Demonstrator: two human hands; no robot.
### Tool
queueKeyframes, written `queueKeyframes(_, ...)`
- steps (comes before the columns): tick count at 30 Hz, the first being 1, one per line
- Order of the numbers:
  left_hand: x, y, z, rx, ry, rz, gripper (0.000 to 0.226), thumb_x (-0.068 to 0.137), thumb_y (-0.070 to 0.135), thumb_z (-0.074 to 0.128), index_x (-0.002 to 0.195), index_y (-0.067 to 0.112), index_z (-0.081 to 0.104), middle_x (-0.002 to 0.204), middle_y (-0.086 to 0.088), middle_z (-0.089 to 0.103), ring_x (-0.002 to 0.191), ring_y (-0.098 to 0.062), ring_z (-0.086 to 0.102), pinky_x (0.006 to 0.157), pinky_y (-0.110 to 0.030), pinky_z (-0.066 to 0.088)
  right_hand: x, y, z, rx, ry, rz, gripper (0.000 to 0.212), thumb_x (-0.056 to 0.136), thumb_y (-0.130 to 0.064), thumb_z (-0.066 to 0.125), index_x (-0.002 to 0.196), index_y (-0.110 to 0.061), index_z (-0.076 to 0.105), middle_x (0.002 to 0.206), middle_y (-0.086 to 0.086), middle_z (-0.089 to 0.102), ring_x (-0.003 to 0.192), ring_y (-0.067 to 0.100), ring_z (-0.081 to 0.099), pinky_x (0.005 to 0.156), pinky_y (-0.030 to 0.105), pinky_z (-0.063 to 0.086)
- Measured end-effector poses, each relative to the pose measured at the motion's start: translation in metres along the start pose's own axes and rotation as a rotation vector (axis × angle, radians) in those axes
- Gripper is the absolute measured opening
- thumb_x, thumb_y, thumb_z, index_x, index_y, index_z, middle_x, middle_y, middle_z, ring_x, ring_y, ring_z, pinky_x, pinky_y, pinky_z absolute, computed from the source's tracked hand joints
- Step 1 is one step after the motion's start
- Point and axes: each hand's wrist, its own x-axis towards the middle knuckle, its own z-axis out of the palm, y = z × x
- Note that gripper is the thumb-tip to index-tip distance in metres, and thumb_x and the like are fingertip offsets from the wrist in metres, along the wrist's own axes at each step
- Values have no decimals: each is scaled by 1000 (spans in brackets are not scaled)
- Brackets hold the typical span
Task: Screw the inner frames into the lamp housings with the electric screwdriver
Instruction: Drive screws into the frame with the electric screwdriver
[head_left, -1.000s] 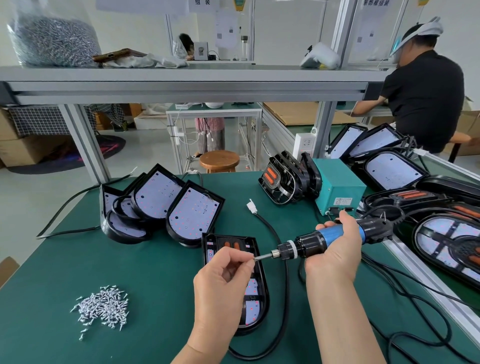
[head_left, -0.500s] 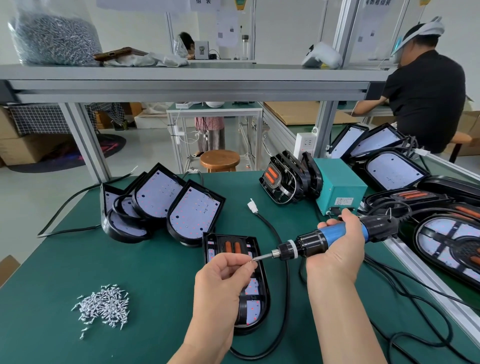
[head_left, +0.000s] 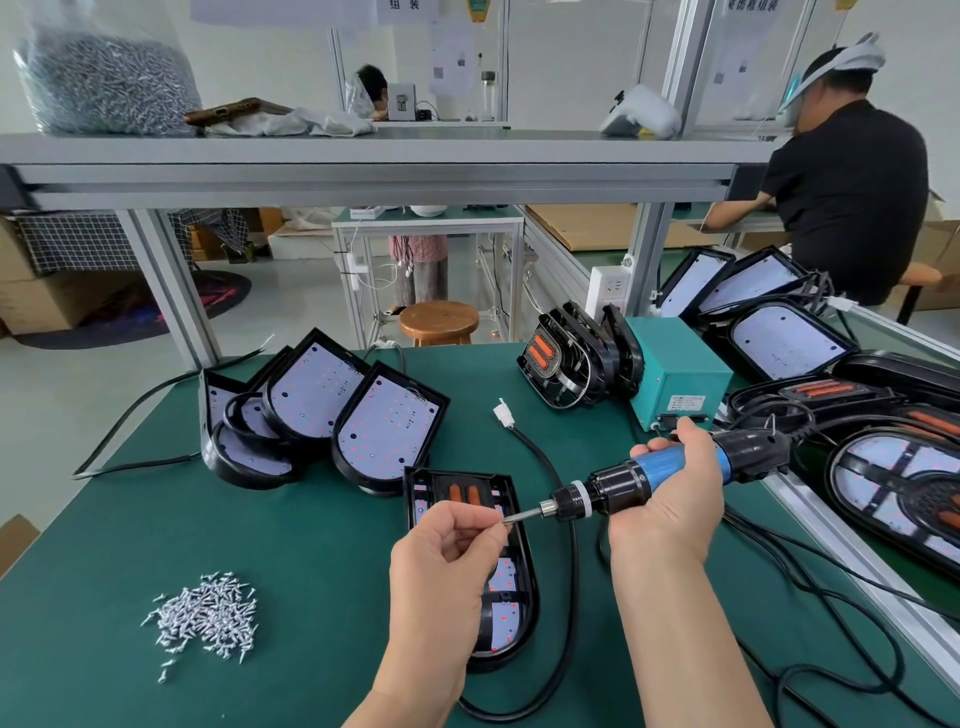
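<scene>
Now the left hand (head_left: 441, 561) pinches at the bit (head_left: 524, 515), probably seating a screw (head_left: 502, 521); the right hand (head_left: 670, 499) grips the screwdriver (head_left: 618, 486). Misaligned, it may drop into the housing (head_left: 527, 613).

Your electric screwdriver (head_left: 670, 472) is blue and black, the worktop (head_left: 130, 545) green, the screws (head_left: 205, 618) silver, the lamp housing (head_left: 511, 587) black with orange bars.

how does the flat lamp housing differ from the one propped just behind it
The flat lamp housing lies on the green mat; the propped housing leans tilted against others. The flat one carries a black inner frame with two orange strips; the propped one shows a bare white LED board. Both are black shells with one rounded end.
</scene>
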Motion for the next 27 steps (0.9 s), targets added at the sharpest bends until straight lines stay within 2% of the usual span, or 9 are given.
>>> queueKeyframes(2, -1, -1, 1, 3, 12, 19, 26, 88, 1, 74, 79, 26, 77, 77, -14, 74, 72, -21, 65, 84, -49, 58, 0, 0, 0, -1, 6, -1, 24, 88, -22, 74, 103, -15, 57, 61, -7, 60, 52, 12, 61, 52, 22, 52)
queueKeyframes(7, -5, -3, 4, 3, 50, 72, 29, 86, -2, 74, 78, 25, 77, 74, -10, 73, 71, -17, 66, 82, -44, 58, 2, 0, -1, -6, -3, 7, 25, 87, -23, 74, 103, -15, 57, 60, -8, 60, 53, 12, 61, 54, 22, 53)
queueKeyframes(11, -2, -4, 2, 5, 16, 50, 28, 87, -2, 74, 78, 24, 77, 76, -14, 73, 71, -19, 65, 80, -42, 58, 3, 0, -3, -14, -7, -1, 25, 88, -24, 75, 104, -16, 57, 60, -8, 61, 53, 11, 62, 52, 21, 53)
queueKeyframes(16, 4, 0, -4, 16, -72, -31, 26, 86, -1, 75, 78, 23, 78, 73, -10, 75, 65, -15, 61, 63, -20, 53, 1, 1, -3, 4, -53, -27, 26, 89, -23, 73, 106, -16, 55, 62, -7, 60, 54, 12, 60, 53, 21, 51)
queueKeyframes(18, 6, 1, -5, 52, -74, -12, 28, 86, -1, 75, 77, 25, 77, 73, -13, 74, 66, -18, 61, 63, -26, 55, 1, 1, -2, 7, -50, -42, 26, 88, -23, 73, 106, -16, 55, 63, -7, 60, 55, 12, 59, 53, 22, 51)
queueKeyframes(21, 2, 1, -2, 135, -33, 82, 31, 86, 0, 75, 76, 29, 77, 73, -15, 72, 66, -21, 60, 73, -51, 58, 2, 1, 0, -1, -20, -28, 24, 87, -23, 74, 102, -16, 57, 61, -7, 60, 53, 11, 60, 53, 21, 52)
queueKeyframes(23, 0, 0, -2, 164, -21, 146, 34, 87, -1, 74, 76, 31, 76, 71, -10, 71, 63, -22, 61, 75, -53, 58, 4, 2, -1, 10, -3, 14, 21, 87, -25, 76, 95, -18, 57, 59, -8, 61, 52, 11, 61, 53, 22, 52)
queueKeyframes(25, -1, -1, -3, 192, -32, 208, 36, 87, -1, 73, 78, 34, 75, 72, -8, 70, 67, -33, 61, 75, -53, 57, 5, 3, -3, 39, -7, 61, 21, 87, -27, 75, 87, -19, 56, 58, -8, 60, 51, 10, 60, 54, 22, 52)
queueKeyframes(27, 0, 1, -3, 232, -52, 276, 42, 88, -1, 73, 86, 41, 74, 75, -2, 69, 71, -31, 61, 74, -46, 57, 6, 5, -4, 72, -16, 90, 22, 88, -27, 75, 83, -18, 55, 56, -7, 58, 51, 11, 58, 53, 21, 52)
